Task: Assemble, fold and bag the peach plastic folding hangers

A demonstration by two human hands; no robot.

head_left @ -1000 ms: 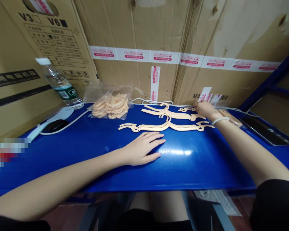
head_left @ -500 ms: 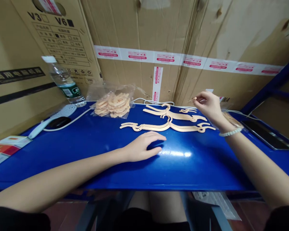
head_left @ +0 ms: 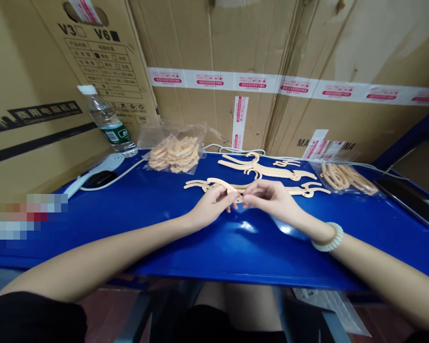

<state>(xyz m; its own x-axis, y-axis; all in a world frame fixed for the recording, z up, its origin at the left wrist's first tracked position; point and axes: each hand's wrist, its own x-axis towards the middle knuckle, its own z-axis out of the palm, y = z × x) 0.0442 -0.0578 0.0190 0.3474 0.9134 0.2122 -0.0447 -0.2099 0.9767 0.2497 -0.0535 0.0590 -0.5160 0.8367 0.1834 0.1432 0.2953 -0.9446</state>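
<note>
My left hand (head_left: 211, 206) pinches a curved beige hanger piece (head_left: 221, 183) over the near side of the desk. The fingers of my right hand (head_left: 274, 199) are closed at the other end of this piece; its tips hide what lies between them. Just behind both hands lies a beige folding hanger (head_left: 309, 191), its middle partly covered by them. Farther back is a second hanger (head_left: 271, 171) with its hook toward the boxes. Several small loose beige parts (head_left: 286, 163) lie beyond its right half.
A clear bag of beige pieces (head_left: 178, 155) sits back left, another bag (head_left: 346, 177) back right beside a dark phone (head_left: 409, 202). A water bottle (head_left: 110, 125), a light-coloured handled object (head_left: 103, 166) and a white cable line the left and back. Cardboard boxes (head_left: 207, 114) wall the blue desk (head_left: 186, 257).
My right hand has come from the back right toward the middle, to my left hand. My left hand, open before, has closed on the curved piece. The view has shifted slightly.
</note>
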